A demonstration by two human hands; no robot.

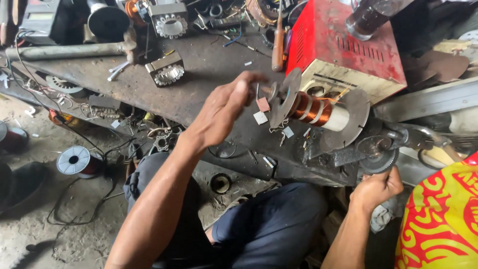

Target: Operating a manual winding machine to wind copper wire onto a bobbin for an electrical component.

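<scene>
A coil-winding bobbin [318, 110] with copper wire wound in bands sits between two grey round discs on a hand winder at the bench edge. My left hand [224, 109] is raised beside the left disc [290, 94], fingers loosely curled, thumb and fingertips close to the disc and the spindle end; whether it pinches the wire I cannot tell. My right hand [377, 188] is closed around the crank handle under the dark gear wheel [378, 154] of the winder.
A red metal box [343, 45] with a glass of dark drink [366, 17] stands behind the bobbin. Motor stators [167, 69], a screwdriver [278, 42], a metal pipe [64, 51] and scraps cover the dark bench. A wire spool [74, 161] lies on the floor at left.
</scene>
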